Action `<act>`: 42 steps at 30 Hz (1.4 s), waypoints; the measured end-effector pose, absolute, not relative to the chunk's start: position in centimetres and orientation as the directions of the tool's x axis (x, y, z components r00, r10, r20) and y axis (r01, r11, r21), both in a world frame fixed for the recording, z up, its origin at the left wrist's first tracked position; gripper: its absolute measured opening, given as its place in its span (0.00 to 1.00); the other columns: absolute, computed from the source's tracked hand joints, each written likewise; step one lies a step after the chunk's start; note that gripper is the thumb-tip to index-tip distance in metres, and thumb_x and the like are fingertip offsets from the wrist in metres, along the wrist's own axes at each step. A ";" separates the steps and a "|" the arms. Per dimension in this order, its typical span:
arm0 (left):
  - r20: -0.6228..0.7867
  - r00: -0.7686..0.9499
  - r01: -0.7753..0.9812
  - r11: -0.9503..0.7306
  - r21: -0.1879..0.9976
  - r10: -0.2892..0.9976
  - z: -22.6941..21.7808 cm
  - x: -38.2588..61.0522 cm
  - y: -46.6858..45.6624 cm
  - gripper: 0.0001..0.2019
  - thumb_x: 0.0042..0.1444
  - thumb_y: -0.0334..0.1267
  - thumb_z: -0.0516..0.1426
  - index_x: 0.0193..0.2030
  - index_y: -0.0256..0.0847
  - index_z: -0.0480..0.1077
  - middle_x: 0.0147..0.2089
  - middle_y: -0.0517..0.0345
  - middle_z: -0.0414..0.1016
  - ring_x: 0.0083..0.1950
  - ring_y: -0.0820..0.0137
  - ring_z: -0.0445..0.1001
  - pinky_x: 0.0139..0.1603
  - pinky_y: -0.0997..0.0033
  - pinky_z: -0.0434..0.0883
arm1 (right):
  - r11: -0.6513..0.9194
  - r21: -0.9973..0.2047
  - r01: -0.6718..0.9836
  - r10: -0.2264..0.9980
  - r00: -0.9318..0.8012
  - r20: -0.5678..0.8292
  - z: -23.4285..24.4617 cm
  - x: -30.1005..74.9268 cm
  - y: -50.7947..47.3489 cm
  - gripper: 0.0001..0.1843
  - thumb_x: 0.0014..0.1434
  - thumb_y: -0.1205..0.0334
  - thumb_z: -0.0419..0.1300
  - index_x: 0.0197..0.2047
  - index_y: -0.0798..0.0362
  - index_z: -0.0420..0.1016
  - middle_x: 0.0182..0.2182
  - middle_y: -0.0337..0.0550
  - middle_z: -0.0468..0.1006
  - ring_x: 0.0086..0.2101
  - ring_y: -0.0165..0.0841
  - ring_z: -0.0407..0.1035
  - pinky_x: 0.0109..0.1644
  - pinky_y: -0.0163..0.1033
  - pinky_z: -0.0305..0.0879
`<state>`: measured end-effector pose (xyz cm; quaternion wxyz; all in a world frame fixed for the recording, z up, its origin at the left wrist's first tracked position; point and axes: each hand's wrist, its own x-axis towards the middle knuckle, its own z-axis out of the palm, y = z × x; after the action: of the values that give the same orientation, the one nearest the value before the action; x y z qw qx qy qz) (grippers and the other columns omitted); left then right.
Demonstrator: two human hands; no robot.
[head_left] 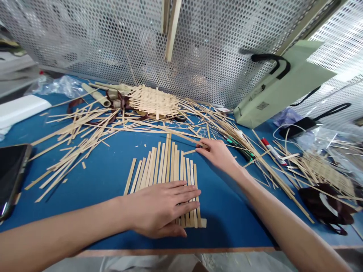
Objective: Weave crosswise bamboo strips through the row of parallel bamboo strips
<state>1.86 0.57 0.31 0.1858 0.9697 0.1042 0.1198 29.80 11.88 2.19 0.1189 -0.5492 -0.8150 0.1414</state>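
Many thin bamboo strips point(159, 160) lie side by side in a row on the blue tabletop, their far ends uneven. My left hand point(163, 207) rests flat across them, fingers stretched to the right and covering their middle. Under their near ends, a short flat crosswise piece point(203, 223) shows at the lower right. Beyond the row's right side, my right hand point(217, 153) pinches a long bamboo strip point(181, 135) that slants away to the left. A shorter strip end also shows by those fingertips; whether it is held I cannot tell.
Loose strips point(82, 141) are heaped at left and back, near a woven bamboo panel point(153, 100). A phone point(13, 177) lies far left. To the right are a green-handled tool point(241, 148), a red-capped marker point(273, 152), a paper bag point(263, 100) and a dark pouch point(326, 206). Perforated metal stands behind.
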 end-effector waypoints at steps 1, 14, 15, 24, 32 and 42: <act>0.198 0.948 0.156 -0.909 0.386 0.247 0.3 1.9 0.6 0.33 0.82 0.56 0.53 0.80 0.30 0.67 0.84 0.36 0.63 0.85 0.50 0.65 0.88 0.46 0.64 | 0.339 -0.361 0.869 0.936 -0.348 0.043 2.0 29.9 12.2 0.10 0.72 0.55 0.63 0.40 0.50 0.80 0.35 0.41 0.84 0.35 0.37 0.73 0.42 0.38 0.59; 0.248 0.938 0.179 -0.950 0.257 0.243 0.4 1.8 0.5 0.34 0.83 0.59 0.48 0.79 0.34 0.70 0.83 0.42 0.66 0.84 0.55 0.67 0.88 0.57 0.63 | 0.255 -0.532 0.807 0.967 -0.225 0.123 4.8 28.9 7.7 0.20 0.78 0.49 0.51 0.37 0.47 0.73 0.30 0.38 0.79 0.30 0.35 0.70 0.38 0.39 0.63; 0.253 0.937 0.179 -0.954 0.241 0.240 0.4 1.8 0.5 0.35 0.83 0.60 0.48 0.79 0.34 0.70 0.83 0.43 0.66 0.84 0.56 0.67 0.88 0.58 0.62 | 0.263 -0.558 0.787 0.965 -0.224 0.139 4.8 28.9 7.2 0.20 0.77 0.49 0.52 0.35 0.47 0.73 0.29 0.38 0.79 0.29 0.34 0.70 0.38 0.38 0.63; 0.293 0.943 0.154 -0.988 0.029 0.155 1.3 1.6 0.6 0.33 0.77 0.58 0.55 0.76 0.37 0.75 0.78 0.52 0.72 0.81 0.61 0.72 0.84 0.63 0.71 | 0.237 -0.584 0.776 0.971 -0.211 0.113 3.8 30.6 6.5 0.19 0.73 0.45 0.60 0.36 0.46 0.84 0.29 0.37 0.85 0.30 0.36 0.76 0.36 0.40 0.66; 0.295 0.950 0.092 -0.995 0.048 0.103 1.8 1.7 0.8 0.27 0.81 0.52 0.47 0.66 0.43 0.82 0.71 0.59 0.82 0.70 0.66 0.82 0.69 0.69 0.82 | 0.182 -0.580 0.794 0.983 -0.158 0.092 3.6 31.1 6.7 0.22 0.71 0.42 0.60 0.34 0.46 0.84 0.29 0.37 0.85 0.29 0.36 0.74 0.34 0.39 0.64; 0.191 0.971 0.112 -0.977 0.181 0.146 2.4 1.9 1.0 0.25 0.81 0.54 0.48 0.64 0.46 0.82 0.68 0.63 0.85 0.65 0.68 0.85 0.62 0.73 0.84 | 0.172 -0.589 0.789 0.985 -0.157 0.078 3.6 30.9 6.6 0.22 0.72 0.42 0.59 0.33 0.46 0.83 0.27 0.36 0.82 0.29 0.35 0.71 0.35 0.40 0.63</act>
<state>1.95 1.00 2.38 0.0847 0.9890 0.0653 0.1020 30.94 6.63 3.57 0.2298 -0.6073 -0.7303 0.2125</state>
